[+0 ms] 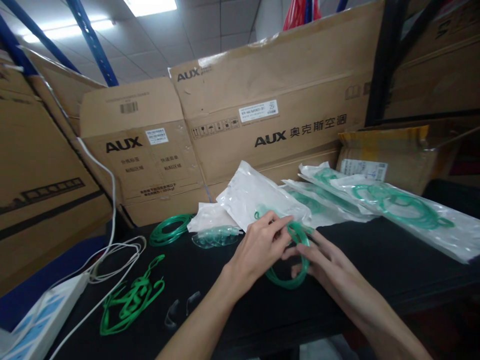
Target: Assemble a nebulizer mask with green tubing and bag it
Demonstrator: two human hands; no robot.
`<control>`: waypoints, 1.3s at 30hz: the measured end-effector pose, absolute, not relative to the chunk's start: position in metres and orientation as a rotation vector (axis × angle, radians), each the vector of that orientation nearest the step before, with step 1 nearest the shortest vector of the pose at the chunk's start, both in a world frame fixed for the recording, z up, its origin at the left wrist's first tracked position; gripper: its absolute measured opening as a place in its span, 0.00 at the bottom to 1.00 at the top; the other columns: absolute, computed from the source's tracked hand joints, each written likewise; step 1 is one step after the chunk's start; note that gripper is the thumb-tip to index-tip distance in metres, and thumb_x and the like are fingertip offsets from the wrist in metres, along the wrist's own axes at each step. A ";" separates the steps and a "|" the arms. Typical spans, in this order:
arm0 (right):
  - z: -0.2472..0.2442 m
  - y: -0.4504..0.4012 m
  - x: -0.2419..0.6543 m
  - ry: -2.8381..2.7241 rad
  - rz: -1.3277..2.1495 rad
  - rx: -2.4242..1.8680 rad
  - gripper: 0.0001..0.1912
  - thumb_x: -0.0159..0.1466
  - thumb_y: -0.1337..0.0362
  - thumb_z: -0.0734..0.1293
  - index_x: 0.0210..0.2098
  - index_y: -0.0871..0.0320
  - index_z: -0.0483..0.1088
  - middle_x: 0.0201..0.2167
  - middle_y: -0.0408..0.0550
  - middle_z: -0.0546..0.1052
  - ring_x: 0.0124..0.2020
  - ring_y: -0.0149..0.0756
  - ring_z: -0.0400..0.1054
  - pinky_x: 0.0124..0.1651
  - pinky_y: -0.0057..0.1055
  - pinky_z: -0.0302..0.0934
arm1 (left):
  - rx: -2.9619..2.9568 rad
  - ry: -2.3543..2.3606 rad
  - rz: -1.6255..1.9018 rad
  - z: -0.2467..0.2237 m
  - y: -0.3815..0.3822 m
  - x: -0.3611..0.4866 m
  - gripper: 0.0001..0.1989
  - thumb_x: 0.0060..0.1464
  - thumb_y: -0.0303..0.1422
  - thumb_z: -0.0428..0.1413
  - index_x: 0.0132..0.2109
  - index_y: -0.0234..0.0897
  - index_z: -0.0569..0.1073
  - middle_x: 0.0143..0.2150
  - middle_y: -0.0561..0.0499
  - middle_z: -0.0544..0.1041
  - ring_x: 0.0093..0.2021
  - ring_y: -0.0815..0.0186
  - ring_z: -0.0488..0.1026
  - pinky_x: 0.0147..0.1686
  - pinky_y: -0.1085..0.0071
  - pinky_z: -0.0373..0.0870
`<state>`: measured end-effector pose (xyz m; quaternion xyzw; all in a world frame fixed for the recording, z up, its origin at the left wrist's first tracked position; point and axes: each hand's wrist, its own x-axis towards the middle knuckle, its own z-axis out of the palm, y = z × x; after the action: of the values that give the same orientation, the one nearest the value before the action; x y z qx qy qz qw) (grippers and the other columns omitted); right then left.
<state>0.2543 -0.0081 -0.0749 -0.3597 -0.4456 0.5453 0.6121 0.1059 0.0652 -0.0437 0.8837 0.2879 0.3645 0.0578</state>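
A coil of clear green tubing [287,284] is held up over the black tabletop between my two hands. My left hand [262,242] pinches the coil's upper left side, its fingers closed and pointing right. My right hand [322,255] has its fingers wrapped round the coil's right side. Just behind my hands lies a white pouch [255,192] with some green showing at its lower edge. Clear plastic mask-like pieces [215,236] rest left of that pouch. Another coil of green tubing [169,231] sits farther left.
Bright green elastic straps [135,300] and small clear plastic pieces [172,315] lie at the left front. A white power strip [48,312] and looped white cable [112,250] are beside them. Several packaged green tubing sets [405,207] are at right. Cardboard boxes [277,100] wall the back.
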 end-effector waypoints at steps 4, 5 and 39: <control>-0.081 -0.002 0.262 -1.274 1.009 -1.012 0.25 0.67 0.46 0.68 0.55 0.57 0.73 0.31 0.46 0.80 0.32 0.38 0.74 0.38 0.32 0.70 | 2.694 0.765 1.180 -0.045 0.067 0.105 0.16 0.65 0.25 0.54 0.56 0.34 0.79 0.38 0.49 0.77 0.36 0.66 0.76 0.41 0.71 0.76; -0.084 -0.001 0.263 -1.303 0.927 -1.063 0.26 0.68 0.45 0.66 0.56 0.58 0.73 0.26 0.43 0.78 0.27 0.37 0.72 0.34 0.31 0.69 | 2.701 0.725 1.206 -0.045 0.066 0.105 0.16 0.65 0.25 0.54 0.56 0.34 0.79 0.38 0.49 0.76 0.36 0.66 0.76 0.40 0.72 0.75; -0.079 -0.006 0.247 -1.287 0.993 -1.109 0.22 0.61 0.43 0.72 0.31 0.57 0.73 0.12 0.39 0.70 0.15 0.34 0.65 0.19 0.28 0.62 | 2.703 0.714 1.278 -0.048 0.068 0.105 0.08 0.69 0.31 0.54 0.48 0.36 0.78 0.41 0.49 0.79 0.40 0.66 0.79 0.46 0.71 0.77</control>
<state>0.2469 -0.0061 -0.0793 -0.4692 -0.5444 0.4204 0.5538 0.1053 0.0680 -0.0482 0.8788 0.2320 0.4155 0.0338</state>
